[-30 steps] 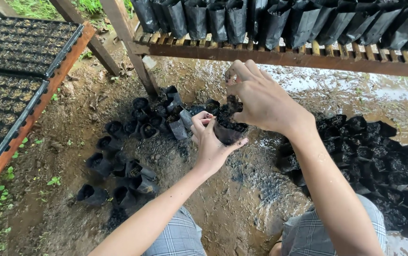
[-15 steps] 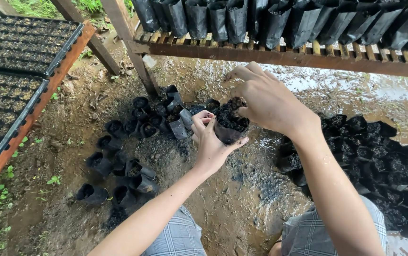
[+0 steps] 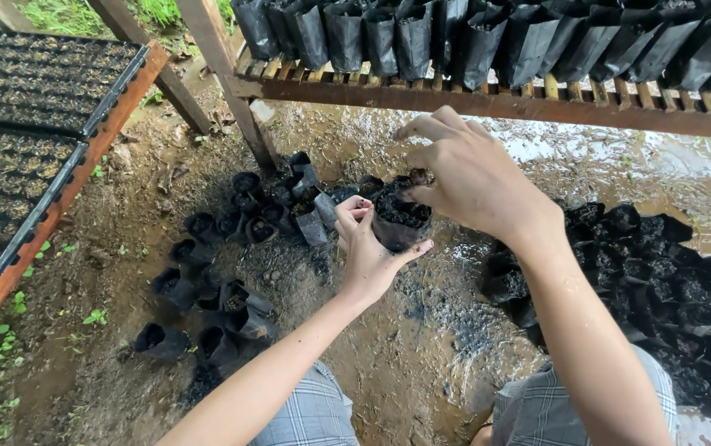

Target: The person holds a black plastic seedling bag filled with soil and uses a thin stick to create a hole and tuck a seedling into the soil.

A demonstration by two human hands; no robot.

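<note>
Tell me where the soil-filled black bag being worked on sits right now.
In the head view, the soil-filled black bag sits centre frame, cupped in the left hand, with the right hand at its rim, below the wooden rack.

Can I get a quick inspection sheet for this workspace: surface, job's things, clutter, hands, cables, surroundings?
Surface: wet, muddy ground, puddled under the bench.
Job's things: small black nursery bag with dark soil inside, held upright.
Clutter: loose black bags scattered on the left, some tipped over; a denser cluster of filled bags on the right.
Hands: left hand cups the bag from below and behind; right hand is over its top, fingertips at the soil.
Cables: nothing seen.
Surroundings: wooden slat bench carrying a row of black bags; seedling trays on a rack at left; grass at the top edge.
</note>
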